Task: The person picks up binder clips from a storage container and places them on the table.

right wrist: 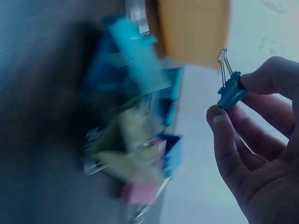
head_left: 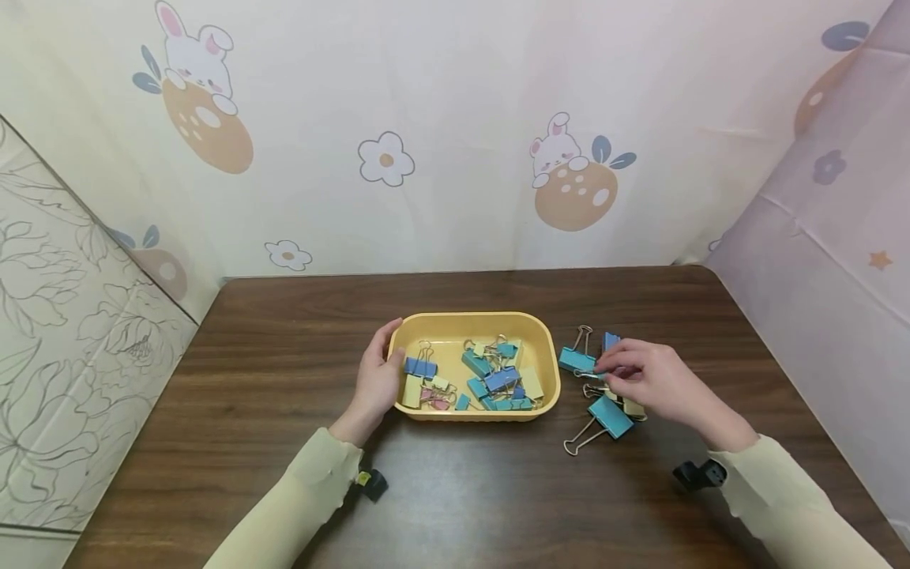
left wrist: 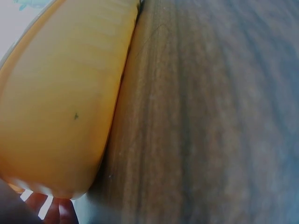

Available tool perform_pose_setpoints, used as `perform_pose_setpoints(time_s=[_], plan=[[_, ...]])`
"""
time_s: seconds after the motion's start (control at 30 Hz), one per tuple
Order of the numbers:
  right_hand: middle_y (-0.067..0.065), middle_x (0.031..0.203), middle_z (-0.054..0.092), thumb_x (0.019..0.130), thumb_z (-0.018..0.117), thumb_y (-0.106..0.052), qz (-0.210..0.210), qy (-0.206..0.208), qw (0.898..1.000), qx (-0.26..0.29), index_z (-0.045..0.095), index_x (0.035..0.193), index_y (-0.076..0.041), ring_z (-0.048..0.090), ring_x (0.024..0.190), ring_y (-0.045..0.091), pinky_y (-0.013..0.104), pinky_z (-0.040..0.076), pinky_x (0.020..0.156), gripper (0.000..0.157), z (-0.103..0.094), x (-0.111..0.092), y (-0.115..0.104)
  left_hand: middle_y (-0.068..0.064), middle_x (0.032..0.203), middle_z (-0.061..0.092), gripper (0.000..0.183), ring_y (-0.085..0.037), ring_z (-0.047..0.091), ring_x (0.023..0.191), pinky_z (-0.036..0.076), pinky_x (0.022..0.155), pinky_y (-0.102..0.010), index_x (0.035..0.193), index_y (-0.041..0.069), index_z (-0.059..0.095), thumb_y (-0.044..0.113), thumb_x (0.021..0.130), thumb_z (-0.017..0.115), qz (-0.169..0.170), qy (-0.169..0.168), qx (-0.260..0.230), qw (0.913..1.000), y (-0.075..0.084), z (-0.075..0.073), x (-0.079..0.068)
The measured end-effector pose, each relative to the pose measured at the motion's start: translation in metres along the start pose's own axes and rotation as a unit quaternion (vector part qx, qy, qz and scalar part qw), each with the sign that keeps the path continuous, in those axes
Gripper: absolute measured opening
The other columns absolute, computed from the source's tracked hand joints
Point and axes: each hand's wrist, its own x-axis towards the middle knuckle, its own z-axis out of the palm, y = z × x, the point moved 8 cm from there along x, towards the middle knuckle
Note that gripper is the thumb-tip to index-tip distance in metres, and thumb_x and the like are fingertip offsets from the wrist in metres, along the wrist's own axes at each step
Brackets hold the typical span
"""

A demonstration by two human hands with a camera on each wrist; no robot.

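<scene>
My left hand (head_left: 377, 381) holds the left end of a yellow plastic tray (head_left: 472, 414), thumb at the rim and fingers around the outside. In the left wrist view, fingertips (left wrist: 60, 211) show beside the tray's end wall. Inside the tray lie several binder clips, among them a blue binder clip (head_left: 502, 378) and pale yellow, teal and pink ones. To the tray's right, my right hand (head_left: 656, 383) pinches a small teal binder clip (right wrist: 232, 95) between thumb and fingers, raised above a loose pile. Its wire handle points away from the hand.
Around the right hand lie a large teal binder clip (head_left: 610, 417), another teal binder clip (head_left: 576, 359) and a blue binder clip (head_left: 610, 341), with pale yellow ones partly hidden. A patterned curtain (head_left: 455, 158) hangs behind the dark wooden table (head_left: 455, 490).
</scene>
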Motion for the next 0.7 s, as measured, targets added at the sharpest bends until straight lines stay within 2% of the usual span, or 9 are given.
perform_pose_setpoints(time_s=[0.1, 0.23, 0.47, 0.7], plan=[[-0.003, 0.1, 0.066, 0.083, 0.075, -0.003, 0.012, -0.011, 1.0, -0.012, 0.077, 0.094, -0.014, 0.058, 0.074, 0.004, 0.025, 0.051, 0.06, 0.016, 0.006, -0.008, 0.013, -0.007, 0.146, 0.047, 0.048, -0.025, 0.046, 0.131, 0.034, 0.111, -0.045, 0.147, 0.017, 0.046, 0.0, 0.102, 0.047, 0.008, 0.0, -0.005, 1.0, 0.001, 0.0, 0.0], [0.001, 0.102, 0.067, 0.083, 0.075, -0.002, 0.009, -0.009, 0.999, -0.032, 0.077, 0.094, -0.013, 0.058, 0.076, 0.009, 0.025, 0.048, 0.059, 0.016, 0.009, -0.014, 0.021, -0.007, 0.146, 0.048, 0.048, -0.025, 0.046, 0.13, 0.035, 0.11, -0.044, 0.146, 0.018, 0.047, 0.0, 0.102, 0.047, 0.012, 0.001, -0.007, 0.9999, 0.001, 0.001, 0.001], [0.001, 0.105, 0.068, 0.082, 0.075, 0.001, 0.01, -0.035, 0.998, -0.057, 0.077, 0.095, -0.013, 0.065, 0.092, 0.023, 0.034, 0.052, 0.069, 0.018, 0.015, -0.015, 0.026, -0.005, 0.146, 0.047, 0.047, -0.023, 0.045, 0.131, 0.034, 0.111, -0.043, 0.147, 0.018, 0.046, 0.001, 0.103, 0.046, 0.002, 0.003, -0.005, 1.0, -0.002, 0.001, 0.002], [-0.001, 0.104, 0.068, 0.084, 0.075, -0.002, 0.023, -0.046, 0.997, -0.058, 0.076, 0.1, -0.014, 0.064, 0.091, 0.019, 0.034, 0.053, 0.069, 0.021, 0.015, -0.014, 0.027, -0.003, 0.145, 0.046, 0.047, -0.021, 0.045, 0.131, 0.034, 0.111, -0.043, 0.147, 0.019, 0.046, 0.002, 0.103, 0.046, -0.006, 0.002, 0.001, 1.0, -0.002, 0.001, 0.001]])
